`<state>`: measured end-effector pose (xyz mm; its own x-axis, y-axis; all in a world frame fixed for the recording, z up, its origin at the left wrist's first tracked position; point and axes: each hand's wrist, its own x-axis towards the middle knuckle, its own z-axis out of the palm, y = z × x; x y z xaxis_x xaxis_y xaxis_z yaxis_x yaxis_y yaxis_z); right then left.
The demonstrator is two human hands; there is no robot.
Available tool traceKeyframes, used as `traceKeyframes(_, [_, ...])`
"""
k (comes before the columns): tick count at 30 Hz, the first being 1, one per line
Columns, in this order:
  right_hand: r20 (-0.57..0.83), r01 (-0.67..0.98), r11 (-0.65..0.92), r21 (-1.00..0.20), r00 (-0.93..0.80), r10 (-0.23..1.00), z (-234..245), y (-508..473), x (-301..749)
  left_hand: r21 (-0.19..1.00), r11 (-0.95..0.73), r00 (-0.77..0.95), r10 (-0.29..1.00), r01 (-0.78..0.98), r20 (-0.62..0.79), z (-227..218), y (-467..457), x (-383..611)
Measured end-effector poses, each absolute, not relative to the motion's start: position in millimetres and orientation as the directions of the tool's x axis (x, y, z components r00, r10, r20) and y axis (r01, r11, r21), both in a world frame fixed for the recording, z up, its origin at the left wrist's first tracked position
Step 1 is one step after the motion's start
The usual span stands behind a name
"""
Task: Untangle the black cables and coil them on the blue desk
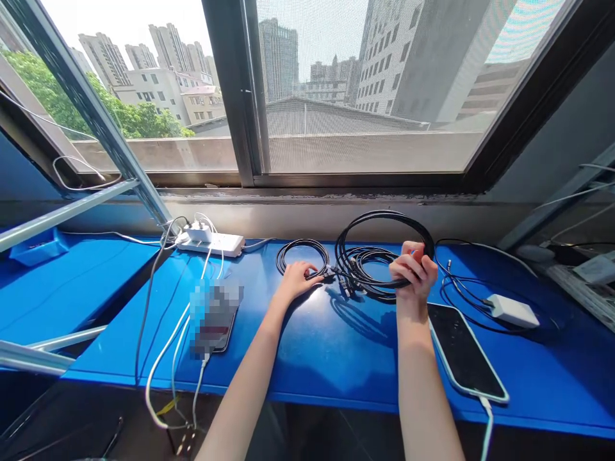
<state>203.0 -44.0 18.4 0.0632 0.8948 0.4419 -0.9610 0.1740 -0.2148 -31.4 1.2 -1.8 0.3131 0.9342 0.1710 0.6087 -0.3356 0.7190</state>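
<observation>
My right hand (416, 270) is closed around a coil of black cable (350, 238), held up off the blue table so that its loop stands tilted. Below it, more coiled black cable (375, 255) lies on the table, with several plugs (346, 285) bunched at its left. My left hand (298, 282) rests at the near edge of a smaller black cable coil (284, 251) lying flat. Its fingers curl over the cable there, and the thumb side points toward the plugs. The fingertips are partly hidden.
A phone (466, 349) with a white charging cable lies right of my right forearm. Behind it sits a white adapter (514, 311) with black cable. At left are a power strip (225, 244), another partly blurred phone (225, 336) and hanging wires. A metal frame (137, 173) and window border the table.
</observation>
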Motion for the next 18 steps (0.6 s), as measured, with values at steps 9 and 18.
traceKeyframes(9, [0.415, -0.961, 0.028, -0.274, -0.091, 0.905, 14.2, -35.5, 185.2, 0.927, -0.221, 0.104, 0.975, 0.303, 0.198, 3.3, 2.5, -29.2])
traceKeyframes(18, [-0.016, -0.683, -0.118, -0.721, -0.154, 0.988, 24.2, -25.4, 134.0, 0.976, 0.06, 0.185, 0.983, -0.207, -0.021, 25.6, 2.6, -40.1])
